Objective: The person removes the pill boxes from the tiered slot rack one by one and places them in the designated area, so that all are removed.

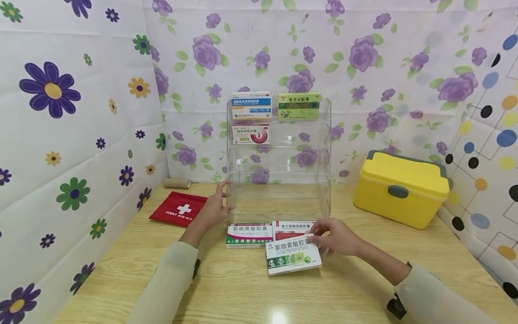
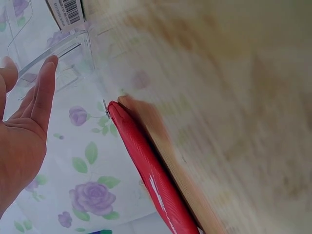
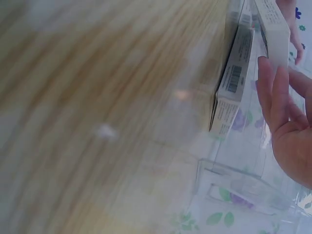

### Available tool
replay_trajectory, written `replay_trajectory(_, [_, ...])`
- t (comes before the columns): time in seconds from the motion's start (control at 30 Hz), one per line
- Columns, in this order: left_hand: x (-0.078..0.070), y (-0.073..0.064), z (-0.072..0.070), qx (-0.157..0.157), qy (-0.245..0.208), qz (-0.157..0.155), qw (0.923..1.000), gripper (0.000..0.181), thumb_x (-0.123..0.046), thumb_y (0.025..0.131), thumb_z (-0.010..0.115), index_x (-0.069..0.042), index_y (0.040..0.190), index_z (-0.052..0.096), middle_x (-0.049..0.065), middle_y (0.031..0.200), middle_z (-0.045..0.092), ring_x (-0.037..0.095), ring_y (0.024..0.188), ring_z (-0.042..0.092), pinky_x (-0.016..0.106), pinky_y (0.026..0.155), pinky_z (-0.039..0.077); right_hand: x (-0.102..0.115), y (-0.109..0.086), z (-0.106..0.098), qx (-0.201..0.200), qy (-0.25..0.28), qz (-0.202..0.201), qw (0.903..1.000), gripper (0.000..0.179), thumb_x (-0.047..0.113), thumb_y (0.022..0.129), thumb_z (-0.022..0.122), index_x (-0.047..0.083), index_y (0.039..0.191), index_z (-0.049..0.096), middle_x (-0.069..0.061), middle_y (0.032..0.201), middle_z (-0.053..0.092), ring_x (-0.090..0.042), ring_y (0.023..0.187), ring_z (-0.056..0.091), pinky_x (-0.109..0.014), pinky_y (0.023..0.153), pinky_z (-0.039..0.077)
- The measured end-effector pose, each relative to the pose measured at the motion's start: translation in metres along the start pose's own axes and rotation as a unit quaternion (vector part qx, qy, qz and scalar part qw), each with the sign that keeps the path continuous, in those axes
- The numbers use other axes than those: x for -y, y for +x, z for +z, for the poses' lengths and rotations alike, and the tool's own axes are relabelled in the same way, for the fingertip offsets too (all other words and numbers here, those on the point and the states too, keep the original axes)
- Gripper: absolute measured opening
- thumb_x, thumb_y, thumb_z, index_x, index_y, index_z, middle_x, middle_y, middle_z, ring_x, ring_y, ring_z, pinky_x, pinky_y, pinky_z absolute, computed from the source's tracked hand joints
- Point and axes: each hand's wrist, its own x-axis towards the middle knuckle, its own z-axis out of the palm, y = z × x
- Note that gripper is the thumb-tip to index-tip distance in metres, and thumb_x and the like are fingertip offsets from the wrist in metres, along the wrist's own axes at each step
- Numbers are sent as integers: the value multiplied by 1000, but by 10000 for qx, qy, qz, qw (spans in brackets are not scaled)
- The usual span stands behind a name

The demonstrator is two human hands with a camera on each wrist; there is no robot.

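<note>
A clear tiered display rack (image 1: pixel 279 194) stands on the table against the back wall. At its left side is my left hand (image 1: pixel 215 208), fingers extended and touching the edge; the left wrist view shows the hand (image 2: pixel 29 117) beside the clear plastic. My right hand (image 1: pixel 337 237) pinches a white and green medicine box (image 1: pixel 293 258) by its right end, tilted in front of the rack. Behind it, a red and white medicine box (image 1: pixel 292 228) is partly covered. To the left lies a white, green and magenta medicine box (image 1: pixel 247 235).
Upper tiers hold a blue and white box (image 1: pixel 252 106), a green box (image 1: pixel 298 107) and a white box with a red spiral (image 1: pixel 251 134). A red first aid pouch (image 1: pixel 178 209) and a brown roll (image 1: pixel 176 183) lie left. A yellow case (image 1: pixel 400 189) stands right.
</note>
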Motion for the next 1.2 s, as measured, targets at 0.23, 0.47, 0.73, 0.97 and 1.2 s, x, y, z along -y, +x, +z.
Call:
replay_trajectory(0.23, [-2, 0, 0, 2, -13, -52, 10000, 80, -9, 94, 69, -32, 149, 16, 25, 135, 56, 38, 101, 66, 52, 87, 53, 4, 2, 11, -137, 195, 137, 9996, 25, 27, 91, 74, 7, 103, 66, -9, 86, 68, -26, 58, 67, -37, 47, 55])
replay_trajectory(0.47, [-5, 0, -1, 35, -79, -24, 10000, 78, -9, 95, 67, -30, 150, 16, 26, 133, 57, 39, 103, 66, 52, 87, 53, 11, 1, 23, -451, 379, 169, 9981, 22, 27, 91, 74, 9, 104, 72, -7, 85, 69, -25, 56, 67, -37, 45, 54])
replay_trajectory(0.73, [-6, -1, -2, 21, -71, 12, 10000, 77, -11, 95, 67, -30, 150, 16, 27, 132, 58, 41, 106, 65, 52, 87, 54, 19, 1, 30, -272, 841, 532, 9947, 41, 27, 86, 78, 3, 117, 67, -11, 95, 67, -24, 64, 70, -38, 50, 56])
replay_trajectory(0.97, [-6, -2, -3, -19, -57, 24, 10000, 79, -9, 94, 68, -31, 149, 17, 27, 131, 59, 40, 103, 66, 53, 86, 53, 25, 0, 36, -108, 1064, 551, 9927, 54, 21, 81, 83, 0, 125, 60, -13, 101, 66, -26, 70, 70, -39, 55, 58])
replay_trajectory(1.2, [-2, -2, -2, -55, -45, 74, 9999, 78, -8, 94, 67, -29, 150, 17, 28, 130, 59, 42, 104, 65, 54, 86, 53, 27, 2, 50, -128, 1147, 373, 9926, 44, 20, 83, 81, 4, 120, 63, -13, 101, 68, -25, 71, 71, -41, 56, 58])
